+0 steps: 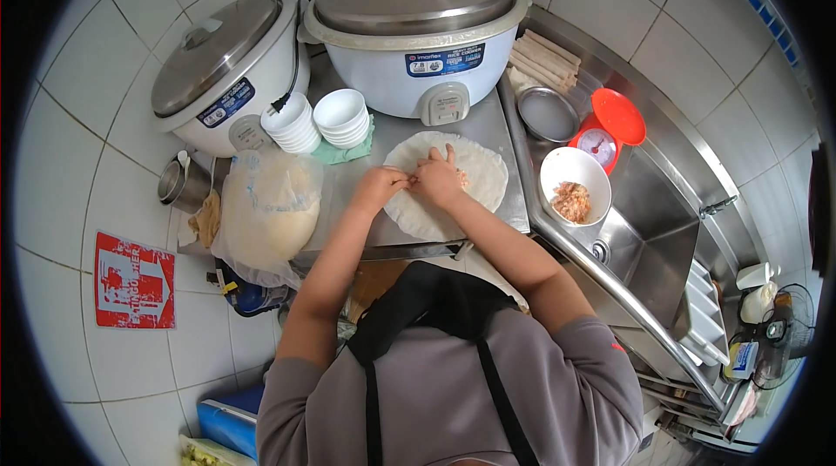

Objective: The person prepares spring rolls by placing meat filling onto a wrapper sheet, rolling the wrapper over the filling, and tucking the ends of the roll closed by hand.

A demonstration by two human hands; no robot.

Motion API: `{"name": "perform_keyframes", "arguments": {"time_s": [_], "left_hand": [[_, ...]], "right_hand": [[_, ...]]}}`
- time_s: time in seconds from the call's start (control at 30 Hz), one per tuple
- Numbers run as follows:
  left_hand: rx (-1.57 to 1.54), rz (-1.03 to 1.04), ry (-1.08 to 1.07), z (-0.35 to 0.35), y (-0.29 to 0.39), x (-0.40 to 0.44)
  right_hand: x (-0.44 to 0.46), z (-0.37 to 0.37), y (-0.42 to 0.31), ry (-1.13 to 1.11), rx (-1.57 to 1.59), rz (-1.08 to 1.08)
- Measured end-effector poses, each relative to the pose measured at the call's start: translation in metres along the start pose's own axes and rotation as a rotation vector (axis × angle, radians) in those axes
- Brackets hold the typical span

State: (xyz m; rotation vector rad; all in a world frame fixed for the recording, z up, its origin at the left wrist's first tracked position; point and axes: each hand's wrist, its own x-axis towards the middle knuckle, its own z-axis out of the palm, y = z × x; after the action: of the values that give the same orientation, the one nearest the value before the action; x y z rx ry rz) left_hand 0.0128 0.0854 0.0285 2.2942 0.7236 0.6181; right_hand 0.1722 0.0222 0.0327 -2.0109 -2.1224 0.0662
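Note:
A large round white sheet, like a stack of thin wrappers [486,157], lies flat on the steel worktop with an uneven edge. My left hand [380,188] is over its left side, with fingertips pinched together close to my right hand; what is in the pinch is too small to make out. My right hand [438,178] rests on the middle of the sheet, some fingers spread and others meeting the left fingertips. A little pinkish filling [464,178] shows beside the right hand, partly hidden by it. More minced filling [571,203] sits in a white bowl [560,163] to the right.
Two rice cookers [370,65] stand at the back. Stacked small white bowls [341,111] and a plastic-wrapped pale bundle [272,205] are at left. Right are a red scale [599,145], a metal bowl [549,113] and a steel sink [649,244].

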Motion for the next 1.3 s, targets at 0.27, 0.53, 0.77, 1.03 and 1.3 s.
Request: {"name": "perform_keyframes", "arguments": {"time_s": [0.27,0.53,0.77,1.03,1.3], "left_hand": [[0.261,0.082,0.019,0.004,0.027,0.002],[0.238,0.145,0.036,0.036,0.010,0.022],[0.193,0.181,0.028,0.044,0.030,0.029],[0.194,0.195,-0.096,0.059,0.023,0.040],[0.196,0.269,-0.056,0.064,0.044,0.046]], "right_hand": [[-0.018,0.001,0.027,0.106,0.014,-0.010],[-0.028,-0.004,0.039,0.088,0.051,0.070],[-0.037,0.010,0.057,0.153,0.115,0.110],[-0.045,-0.004,0.070,0.121,0.003,0.121],[-0.057,-0.015,0.080,0.091,0.123,0.128]]}}
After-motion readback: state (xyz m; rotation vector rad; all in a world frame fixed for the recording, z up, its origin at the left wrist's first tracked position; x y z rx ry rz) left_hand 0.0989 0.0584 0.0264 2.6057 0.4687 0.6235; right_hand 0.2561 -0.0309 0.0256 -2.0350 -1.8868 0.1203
